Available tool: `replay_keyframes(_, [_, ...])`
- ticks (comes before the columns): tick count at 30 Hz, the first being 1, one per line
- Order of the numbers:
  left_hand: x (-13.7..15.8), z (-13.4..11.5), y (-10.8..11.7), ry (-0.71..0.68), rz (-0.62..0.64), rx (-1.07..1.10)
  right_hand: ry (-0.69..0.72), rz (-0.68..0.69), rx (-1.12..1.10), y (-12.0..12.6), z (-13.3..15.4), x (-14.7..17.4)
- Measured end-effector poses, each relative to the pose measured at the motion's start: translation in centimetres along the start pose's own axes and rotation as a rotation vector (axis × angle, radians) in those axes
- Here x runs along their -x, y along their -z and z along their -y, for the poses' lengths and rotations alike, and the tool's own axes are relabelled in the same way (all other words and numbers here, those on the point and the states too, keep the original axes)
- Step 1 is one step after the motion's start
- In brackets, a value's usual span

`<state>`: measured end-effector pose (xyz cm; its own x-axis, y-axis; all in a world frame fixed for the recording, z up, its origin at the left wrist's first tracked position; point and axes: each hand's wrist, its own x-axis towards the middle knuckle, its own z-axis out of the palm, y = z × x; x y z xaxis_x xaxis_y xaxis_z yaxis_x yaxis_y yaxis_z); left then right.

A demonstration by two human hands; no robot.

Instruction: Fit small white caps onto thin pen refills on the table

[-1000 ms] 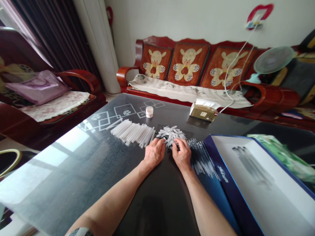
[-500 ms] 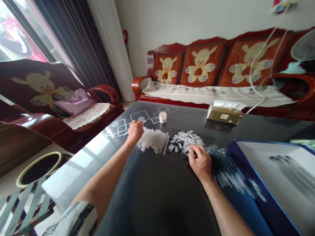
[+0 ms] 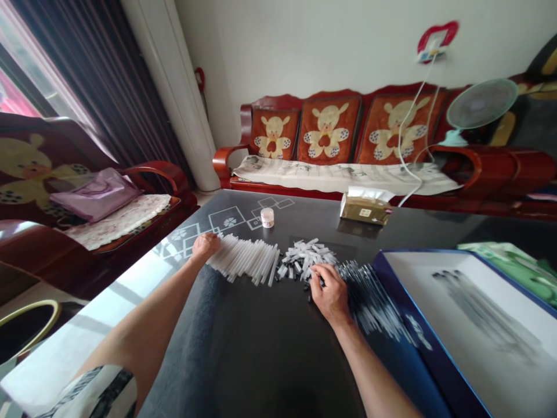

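Note:
On the dark table lies a row of white translucent tubes (image 3: 246,259). My left hand (image 3: 206,245) is at their left end with its fingers curled in; what they hold, if anything, is hidden. Right of the tubes is a heap of small white and black pieces, like caps (image 3: 311,253). At the heap's near right edge my right hand (image 3: 331,292) has thumb and fingertips pinched together; I cannot make out what is between them. Beside that hand lies a bundle of thin, clear, dark-tipped sticks, like pen refills (image 3: 374,302).
A blue box (image 3: 439,342) with a white inside stands at the right, holding several similar sticks. Behind the tubes is a small jar (image 3: 267,217). A tissue box (image 3: 365,206) and a green packet (image 3: 513,270) are farther back. A white cord (image 3: 404,151) hangs behind the table.
The view has swung to the right. My left hand has come down and slightly left at the tubes' end. My right hand remains pinched by the heap of small pieces.

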<state>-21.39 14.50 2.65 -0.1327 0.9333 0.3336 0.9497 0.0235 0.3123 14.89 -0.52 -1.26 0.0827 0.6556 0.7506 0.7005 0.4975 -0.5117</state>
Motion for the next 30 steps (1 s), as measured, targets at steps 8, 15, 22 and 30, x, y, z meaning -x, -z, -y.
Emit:
replay_keyframes(8, [2.5, -5.3, 1.4, 0.053, -0.130, 0.013, -0.005, -0.009, 0.003, 0.0, 0.0, 0.0])
replay_keyframes(15, [15.0, -16.6, -2.1, -0.628, -0.232, 0.353, 0.001, 0.002, 0.056, -0.1, 0.1, 0.2])
replay_keyframes(22, [18.1, -18.1, -4.2, -0.722, -0.166, 0.360, 0.023, 0.019, 0.061, 0.4, 0.8, 0.0])
replay_keyframes(30, [17.7, -18.0, -4.5, -0.721, -0.189, 0.350, -0.148, 0.091, 0.359, 7.0, -0.1, -2.0])
